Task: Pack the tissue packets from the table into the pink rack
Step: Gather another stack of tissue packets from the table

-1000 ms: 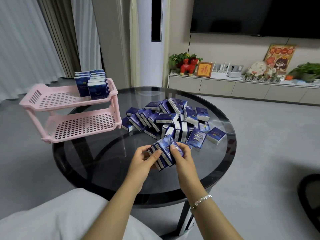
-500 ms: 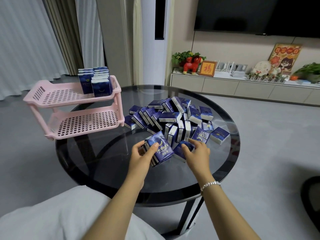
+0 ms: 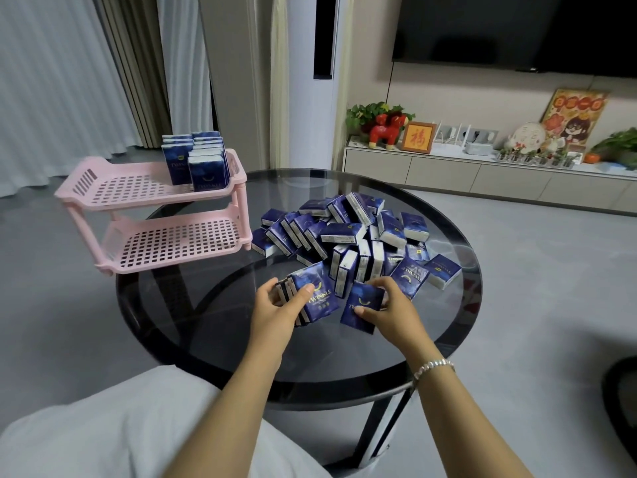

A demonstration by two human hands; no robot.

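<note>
A heap of dark blue tissue packets point(image 3: 348, 232) lies on the round black glass table point(image 3: 213, 326). My left hand point(image 3: 275, 310) grips a stack of several packets point(image 3: 319, 294) just above the table's near half. My right hand point(image 3: 391, 308) pinches a single packet point(image 3: 362, 305) beside that stack, lifted off the heap's near edge. The pink two-tier rack point(image 3: 138, 194) stands at the table's left edge. Its top tier holds two upright rows of packets point(image 3: 200, 162) at the right end; its lower tier has no packets.
A low cabinet point(image 3: 482, 174) with ornaments, a red toy animal and plants runs along the far wall under a dark television. Curtains hang at the back left. A dark seat edge point(image 3: 620, 391) shows at the far right. My white-clad lap point(image 3: 120, 432) is below.
My right hand let go of the stack, reached to the heap and took a single packet, now drawn back toward the stack. My left hand kept the stack and moved slightly forward.
</note>
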